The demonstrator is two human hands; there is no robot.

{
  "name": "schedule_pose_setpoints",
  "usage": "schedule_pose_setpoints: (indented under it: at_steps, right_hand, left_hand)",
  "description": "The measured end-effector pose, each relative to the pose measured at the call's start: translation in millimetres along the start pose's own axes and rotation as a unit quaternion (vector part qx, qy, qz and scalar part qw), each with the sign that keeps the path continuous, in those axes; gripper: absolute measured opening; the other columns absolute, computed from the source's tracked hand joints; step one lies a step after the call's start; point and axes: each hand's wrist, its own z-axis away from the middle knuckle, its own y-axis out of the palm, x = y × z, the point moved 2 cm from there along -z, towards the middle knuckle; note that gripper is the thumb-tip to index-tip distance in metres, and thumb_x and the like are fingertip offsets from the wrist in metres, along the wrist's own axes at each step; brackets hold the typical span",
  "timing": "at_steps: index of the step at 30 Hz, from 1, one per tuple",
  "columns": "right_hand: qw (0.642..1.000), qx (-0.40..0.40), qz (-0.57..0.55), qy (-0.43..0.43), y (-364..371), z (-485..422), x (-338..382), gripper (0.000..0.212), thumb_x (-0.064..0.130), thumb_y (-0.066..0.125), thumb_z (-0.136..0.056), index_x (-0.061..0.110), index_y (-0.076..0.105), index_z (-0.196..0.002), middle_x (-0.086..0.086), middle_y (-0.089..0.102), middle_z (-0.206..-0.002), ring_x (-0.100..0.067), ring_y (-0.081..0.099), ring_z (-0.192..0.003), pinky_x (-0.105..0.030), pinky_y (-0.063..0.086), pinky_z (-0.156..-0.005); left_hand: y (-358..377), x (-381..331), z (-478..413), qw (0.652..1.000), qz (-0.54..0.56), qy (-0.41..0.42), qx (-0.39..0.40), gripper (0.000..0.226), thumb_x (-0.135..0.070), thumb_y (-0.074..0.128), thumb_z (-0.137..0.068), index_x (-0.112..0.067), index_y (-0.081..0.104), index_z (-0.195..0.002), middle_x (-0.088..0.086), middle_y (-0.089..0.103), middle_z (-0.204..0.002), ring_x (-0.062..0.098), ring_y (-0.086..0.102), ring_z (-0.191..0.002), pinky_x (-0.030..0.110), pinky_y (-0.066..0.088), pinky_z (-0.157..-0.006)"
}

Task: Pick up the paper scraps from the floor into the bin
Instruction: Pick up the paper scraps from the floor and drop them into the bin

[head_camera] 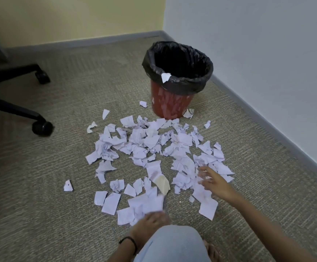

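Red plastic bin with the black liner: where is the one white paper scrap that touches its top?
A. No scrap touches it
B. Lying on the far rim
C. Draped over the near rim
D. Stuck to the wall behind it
C: a white paper scrap hangs over the near edge of the black liner on the red plastic bin, on the side facing the pile.

The right hand (211, 181) is stretched forward on a bare, nearly straight arm that enters from the lower right, palm down, fingers (203, 170) spread and loosely curved, blurred. The left hand (152, 221) sits close to the body, low in the middle, knuckles up, fingers curled downward and partly blurred; its grip cannot be made out. A dark band circles the left wrist
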Motion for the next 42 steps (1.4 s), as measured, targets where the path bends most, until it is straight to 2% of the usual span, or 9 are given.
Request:
schedule_pose_setpoints:
  at_steps: [8, 10, 14, 16, 18, 23, 34, 37, 42]
  right_hand:
    - [0.977, -0.059, 0.206, -0.015, -44.5, 4.9, -13.4, 0.032, 0.009, 0.050, -0.093, 0.018, 0.046, -0.124, -0.009, 0.052, -0.125, -0.022, 0.055, -0.104, -0.033, 0.047, -0.083]
    - [0.968, -0.039, 0.245, 0.020, -50.2, -5.1, -21.5, 0.033, 0.022, 0.048, -0.093, 0.019, 0.043, -0.126, -0.012, 0.054, -0.124, -0.025, 0.057, -0.103, -0.027, 0.045, -0.076]
    - [0.944, 0.080, 0.284, 0.148, -9.9, -31.2, -68.8, 0.113, 0.053, 0.069, -0.071, 0.023, -0.009, -0.148, -0.020, 0.033, -0.146, -0.027, 0.049, -0.123, -0.030, 0.044, -0.089]
    - [0.942, 0.100, 0.302, 0.104, 19.4, -50.0, -96.5, 0.131, 0.064, 0.071, -0.057, 0.039, -0.029, -0.137, -0.031, 0.052, -0.124, -0.024, 0.067, -0.082, -0.024, 0.044, -0.058]
    - [0.960, 0.094, 0.262, 0.041, 41.4, -76.9, -95.3, 0.097, 0.049, 0.057, -0.084, 0.029, -0.015, -0.145, -0.036, 0.055, -0.115, -0.013, 0.059, -0.057, -0.018, 0.031, -0.043]
    - [0.958, 0.073, 0.275, 0.048, 62.2, -128.1, -50.4, 0.083, 0.029, 0.056, -0.092, 0.050, -0.008, -0.140, -0.021, 0.006, -0.152, -0.028, 0.040, -0.131, -0.029, 0.041, -0.100]
    - [0.937, 0.089, 0.263, -0.214, 26.7, -191.4, -22.2, 0.079, 0.021, 0.064, -0.086, 0.032, 0.013, -0.146, -0.007, -0.015, -0.155, -0.021, 0.018, -0.143, -0.007, 0.036, -0.086]
    - [0.932, 0.095, 0.276, -0.215, 39.8, -192.3, -32.5, 0.055, 0.018, 0.059, -0.089, 0.022, 0.038, -0.140, -0.013, 0.002, -0.155, -0.023, 0.024, -0.142, -0.020, 0.033, -0.103]
    - [0.941, 0.003, 0.283, -0.184, 33.4, -185.9, -21.8, 0.024, 0.005, 0.050, -0.090, -0.003, 0.068, -0.102, -0.017, 0.061, -0.119, -0.031, 0.056, -0.110, -0.019, 0.038, -0.086]
  left_hand:
    - [-155.0, 105.3, -7.1, 0.984, 0.078, -0.147, 0.067, 0.059, -0.037, 0.028, -0.101, -0.020, 0.003, -0.151, 0.003, -0.012, -0.157, 0.027, -0.004, -0.147, 0.053, 0.003, -0.117]
    - [-162.2, 113.6, -17.1, 0.984, 0.110, -0.138, 0.037, 0.064, -0.042, 0.041, -0.094, -0.021, 0.017, -0.149, 0.006, 0.002, -0.157, 0.034, 0.018, -0.144, 0.058, 0.021, -0.111]
    - [-139.1, 133.1, -31.4, 0.966, 0.125, -0.195, 0.115, 0.109, -0.072, 0.065, -0.062, -0.030, 0.015, -0.149, 0.014, 0.002, -0.156, 0.051, 0.029, -0.135, 0.070, 0.037, -0.091]
    - [-126.0, 138.4, -34.9, 0.954, 0.137, -0.226, 0.144, 0.146, -0.085, 0.066, -0.034, -0.028, -0.001, -0.150, 0.016, 0.021, -0.152, 0.050, 0.047, -0.121, 0.069, 0.047, -0.072]
    - [-102.5, 145.0, -44.7, 0.947, 0.158, -0.250, 0.127, 0.164, -0.091, 0.057, -0.009, -0.027, 0.001, -0.150, 0.015, 0.039, -0.140, 0.046, 0.062, -0.104, 0.062, 0.050, -0.053]
    - [-91.5, 145.7, -49.2, 0.937, 0.183, -0.251, 0.159, 0.164, -0.082, 0.065, -0.005, -0.028, 0.008, -0.149, 0.020, 0.014, -0.153, 0.049, 0.058, -0.109, 0.065, 0.048, -0.057]
    - [-115.6, 150.2, -45.4, 0.940, 0.172, -0.241, 0.169, 0.140, -0.067, 0.076, -0.027, -0.027, 0.018, -0.148, 0.020, 0.022, -0.154, 0.047, 0.061, -0.106, 0.055, 0.053, -0.056]
    - [-132.9, 168.7, -52.9, 0.954, 0.157, -0.218, 0.137, 0.126, -0.059, 0.083, -0.034, -0.035, 0.024, -0.142, 0.013, 0.053, -0.134, 0.039, 0.066, -0.099, 0.041, 0.058, -0.052]
    - [-147.3, 197.1, -63.3, 0.934, 0.251, -0.241, 0.074, 0.078, -0.012, 0.055, -0.090, -0.033, 0.008, -0.149, 0.008, 0.014, -0.155, 0.029, 0.021, -0.139, 0.040, 0.042, -0.101]
